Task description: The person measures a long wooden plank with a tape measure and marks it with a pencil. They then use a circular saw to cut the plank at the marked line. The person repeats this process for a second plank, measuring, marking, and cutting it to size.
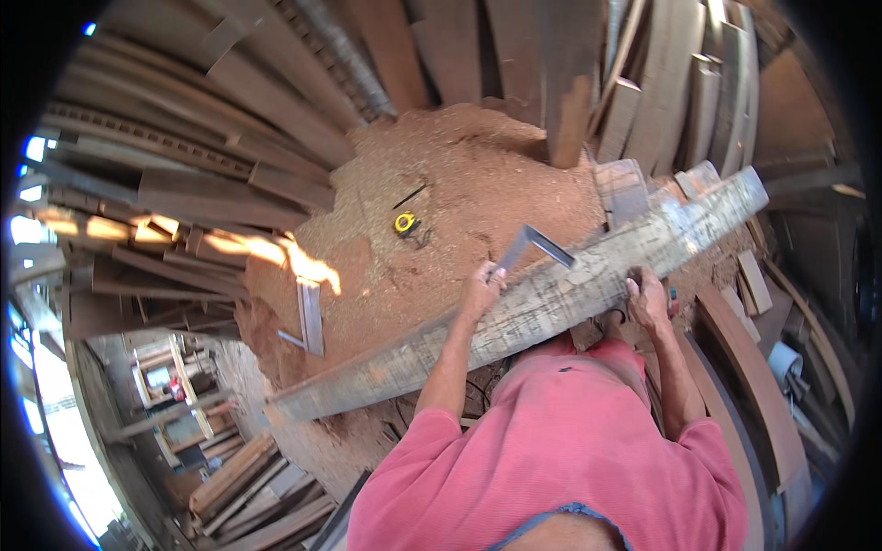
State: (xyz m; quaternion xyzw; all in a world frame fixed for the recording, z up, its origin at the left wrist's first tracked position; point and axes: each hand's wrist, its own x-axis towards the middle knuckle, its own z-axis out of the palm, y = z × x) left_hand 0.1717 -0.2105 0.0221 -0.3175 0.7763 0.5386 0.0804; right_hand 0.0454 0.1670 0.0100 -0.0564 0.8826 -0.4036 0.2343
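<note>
My left hand [480, 292] grips one leg of a metal L-shaped square [535, 241], raised at the upper edge of a long, weathered plank [570, 292] that lies diagonally across the view in front of me. My right hand [647, 298] has its fingers curled at the plank's lower edge; what, if anything, is in them I cannot make out. A yellow-and-black tape measure [405, 223] rests on the sawdust beyond the plank, beside a thin dark stick [409, 196].
Sawdust [478, 174] covers the ground ahead. Many boards [184, 193] surround it at left and back, more [680, 101] at right. Metal pieces [310, 317] lie left of the tape. Curved boards [749, 386] and a white bucket [785, 363] are at right; a wood pile [234, 477] lies lower left.
</note>
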